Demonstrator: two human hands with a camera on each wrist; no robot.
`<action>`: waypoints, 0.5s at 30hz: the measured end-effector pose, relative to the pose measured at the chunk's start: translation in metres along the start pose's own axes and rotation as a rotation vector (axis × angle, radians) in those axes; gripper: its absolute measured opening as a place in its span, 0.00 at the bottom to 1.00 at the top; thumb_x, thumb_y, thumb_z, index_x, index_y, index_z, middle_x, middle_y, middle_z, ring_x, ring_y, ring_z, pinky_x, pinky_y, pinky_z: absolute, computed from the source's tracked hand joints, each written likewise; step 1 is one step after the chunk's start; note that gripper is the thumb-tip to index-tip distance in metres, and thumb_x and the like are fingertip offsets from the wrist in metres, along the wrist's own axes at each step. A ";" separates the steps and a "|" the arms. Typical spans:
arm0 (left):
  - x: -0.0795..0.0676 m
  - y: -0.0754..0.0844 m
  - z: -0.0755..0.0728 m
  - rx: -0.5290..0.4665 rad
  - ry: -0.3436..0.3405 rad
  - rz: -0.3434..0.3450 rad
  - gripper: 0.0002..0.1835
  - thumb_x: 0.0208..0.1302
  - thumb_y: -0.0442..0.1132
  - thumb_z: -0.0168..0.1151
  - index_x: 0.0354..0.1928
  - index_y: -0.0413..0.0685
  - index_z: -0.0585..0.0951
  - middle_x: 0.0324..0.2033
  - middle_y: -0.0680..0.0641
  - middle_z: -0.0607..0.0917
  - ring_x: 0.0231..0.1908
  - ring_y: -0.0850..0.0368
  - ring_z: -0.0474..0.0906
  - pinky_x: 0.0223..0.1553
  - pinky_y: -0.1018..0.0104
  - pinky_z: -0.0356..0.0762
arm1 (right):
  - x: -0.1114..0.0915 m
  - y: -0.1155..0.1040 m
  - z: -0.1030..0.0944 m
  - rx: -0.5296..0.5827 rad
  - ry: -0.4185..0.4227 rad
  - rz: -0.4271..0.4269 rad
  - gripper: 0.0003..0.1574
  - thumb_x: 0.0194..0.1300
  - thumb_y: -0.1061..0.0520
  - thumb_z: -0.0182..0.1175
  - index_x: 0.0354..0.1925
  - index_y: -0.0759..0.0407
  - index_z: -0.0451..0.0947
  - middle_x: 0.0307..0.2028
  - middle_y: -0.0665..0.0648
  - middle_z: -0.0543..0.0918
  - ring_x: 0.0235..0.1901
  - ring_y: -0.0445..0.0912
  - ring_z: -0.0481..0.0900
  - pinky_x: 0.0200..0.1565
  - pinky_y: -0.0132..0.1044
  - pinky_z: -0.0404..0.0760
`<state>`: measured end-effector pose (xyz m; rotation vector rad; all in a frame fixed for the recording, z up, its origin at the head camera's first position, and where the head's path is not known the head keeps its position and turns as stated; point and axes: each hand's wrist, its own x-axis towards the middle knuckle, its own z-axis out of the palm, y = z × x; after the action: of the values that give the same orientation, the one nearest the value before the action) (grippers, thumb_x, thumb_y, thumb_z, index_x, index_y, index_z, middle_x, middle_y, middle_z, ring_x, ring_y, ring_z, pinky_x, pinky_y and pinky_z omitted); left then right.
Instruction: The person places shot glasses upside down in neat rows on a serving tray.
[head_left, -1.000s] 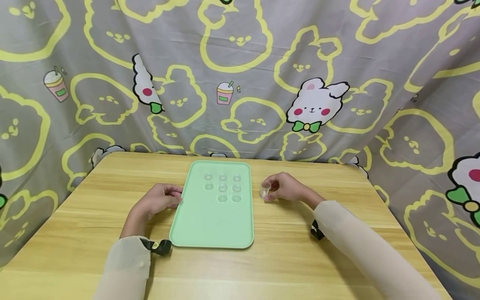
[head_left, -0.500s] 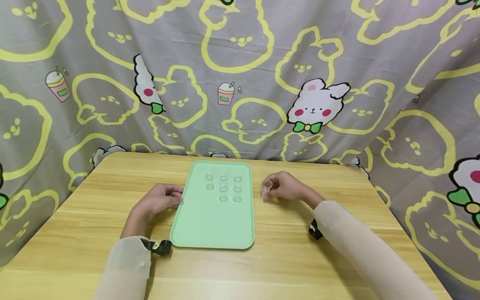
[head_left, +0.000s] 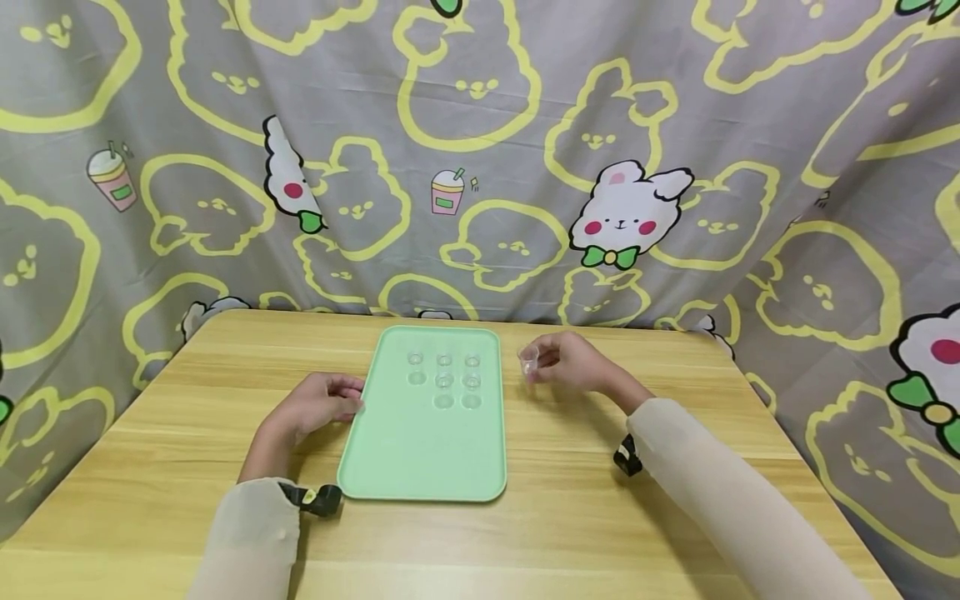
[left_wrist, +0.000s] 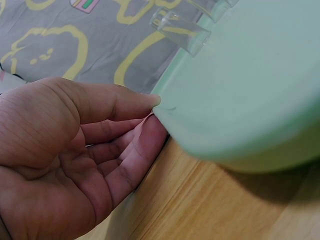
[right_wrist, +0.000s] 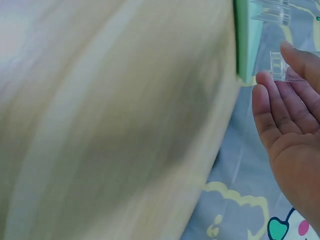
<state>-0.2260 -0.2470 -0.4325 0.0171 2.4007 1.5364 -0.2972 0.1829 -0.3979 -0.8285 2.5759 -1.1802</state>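
My left hand (head_left: 318,406) pinches the left edge of a light green tray (head_left: 420,454) between thumb and fingers. In the left wrist view the thumb tip presses on top of the rim while the fingers lie under it. Just right of the tray, my right hand (head_left: 576,363) holds a small clear cup (head_left: 528,361) between thumb and fingertips. The right wrist view shows this clear cup (right_wrist: 277,66) lying sideways in that picture, partly behind the thumb. Several like clear cups (head_left: 444,380) stand in rows on the tray's far half.
Beneath everything is a wooden table (head_left: 600,517), bordered at the back by a patterned grey curtain (head_left: 517,167). Black camera straps show at the left wrist (head_left: 318,500) and the right wrist (head_left: 627,456).
My right hand has shifted slightly up and away in the head view, carrying the clear cup. The left hand keeps its pinch on the tray, and the cups on it stay put.
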 end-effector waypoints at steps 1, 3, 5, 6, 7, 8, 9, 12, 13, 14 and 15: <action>0.000 0.000 0.000 0.000 -0.001 0.000 0.22 0.70 0.30 0.63 0.63 0.29 0.75 0.44 0.41 0.80 0.42 0.52 0.78 0.46 0.60 0.85 | 0.000 -0.002 -0.001 0.000 0.010 0.003 0.18 0.62 0.64 0.73 0.50 0.63 0.85 0.43 0.55 0.89 0.43 0.46 0.87 0.48 0.37 0.86; 0.000 0.000 0.001 0.000 -0.001 0.000 0.22 0.70 0.30 0.63 0.63 0.29 0.74 0.44 0.41 0.80 0.43 0.52 0.78 0.46 0.60 0.85 | 0.001 -0.005 -0.004 -0.009 0.027 -0.002 0.18 0.62 0.63 0.74 0.50 0.63 0.86 0.42 0.54 0.89 0.42 0.46 0.87 0.47 0.37 0.86; 0.000 0.000 0.001 0.001 -0.001 0.001 0.22 0.70 0.30 0.62 0.63 0.29 0.74 0.45 0.41 0.80 0.43 0.51 0.78 0.47 0.60 0.85 | 0.002 -0.009 -0.005 -0.034 0.048 -0.004 0.17 0.62 0.61 0.74 0.49 0.60 0.86 0.40 0.53 0.89 0.41 0.45 0.86 0.45 0.38 0.86; 0.000 0.000 0.001 0.002 -0.001 0.001 0.22 0.71 0.30 0.62 0.63 0.29 0.74 0.45 0.41 0.80 0.43 0.51 0.78 0.47 0.60 0.85 | 0.003 -0.012 -0.006 -0.043 0.055 -0.007 0.16 0.61 0.60 0.74 0.49 0.60 0.87 0.40 0.52 0.88 0.40 0.45 0.86 0.45 0.38 0.86; 0.000 0.000 0.001 0.004 -0.001 0.002 0.22 0.71 0.30 0.62 0.64 0.29 0.74 0.45 0.41 0.79 0.43 0.51 0.78 0.47 0.60 0.85 | 0.003 -0.015 -0.007 -0.054 0.063 -0.009 0.16 0.62 0.60 0.75 0.48 0.59 0.87 0.40 0.52 0.88 0.40 0.46 0.86 0.44 0.39 0.86; 0.000 0.001 0.001 0.004 -0.001 0.003 0.22 0.71 0.30 0.62 0.64 0.29 0.74 0.45 0.41 0.79 0.43 0.51 0.78 0.47 0.60 0.85 | 0.004 -0.017 -0.007 -0.062 0.069 -0.012 0.15 0.62 0.59 0.75 0.48 0.58 0.87 0.40 0.52 0.88 0.39 0.46 0.85 0.44 0.39 0.86; 0.000 0.001 0.001 0.005 -0.002 0.005 0.22 0.71 0.30 0.62 0.63 0.29 0.74 0.45 0.41 0.79 0.43 0.51 0.78 0.47 0.60 0.85 | 0.005 -0.019 -0.007 -0.069 0.075 -0.014 0.15 0.62 0.58 0.75 0.47 0.57 0.87 0.39 0.51 0.88 0.39 0.45 0.85 0.44 0.39 0.85; 0.000 0.001 0.000 0.008 -0.006 0.010 0.22 0.71 0.30 0.62 0.63 0.28 0.74 0.44 0.41 0.79 0.43 0.52 0.78 0.47 0.60 0.85 | 0.008 -0.024 -0.007 -0.072 0.077 -0.019 0.15 0.62 0.57 0.75 0.47 0.56 0.87 0.39 0.51 0.88 0.39 0.45 0.85 0.44 0.39 0.85; 0.000 0.001 0.000 0.007 -0.008 0.012 0.22 0.71 0.30 0.62 0.63 0.28 0.74 0.44 0.41 0.79 0.44 0.52 0.78 0.47 0.61 0.85 | 0.009 -0.026 -0.007 -0.070 0.076 -0.020 0.15 0.62 0.57 0.74 0.48 0.56 0.87 0.39 0.51 0.88 0.39 0.45 0.85 0.44 0.39 0.85; 0.000 0.001 0.000 0.005 -0.008 0.012 0.21 0.70 0.30 0.62 0.63 0.28 0.74 0.44 0.41 0.79 0.44 0.52 0.78 0.47 0.61 0.85 | 0.010 -0.028 -0.007 -0.070 0.075 -0.022 0.16 0.62 0.56 0.75 0.48 0.57 0.87 0.39 0.51 0.88 0.39 0.45 0.85 0.44 0.39 0.86; 0.000 0.001 0.000 0.006 -0.010 0.013 0.21 0.70 0.30 0.62 0.63 0.28 0.74 0.44 0.41 0.79 0.43 0.52 0.78 0.46 0.61 0.85 | 0.011 -0.030 -0.007 -0.069 0.075 -0.024 0.16 0.62 0.56 0.75 0.49 0.57 0.87 0.39 0.51 0.88 0.39 0.45 0.85 0.44 0.39 0.86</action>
<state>-0.2261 -0.2464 -0.4315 0.0417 2.4023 1.5307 -0.2969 0.1653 -0.3704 -0.8469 2.6885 -1.1557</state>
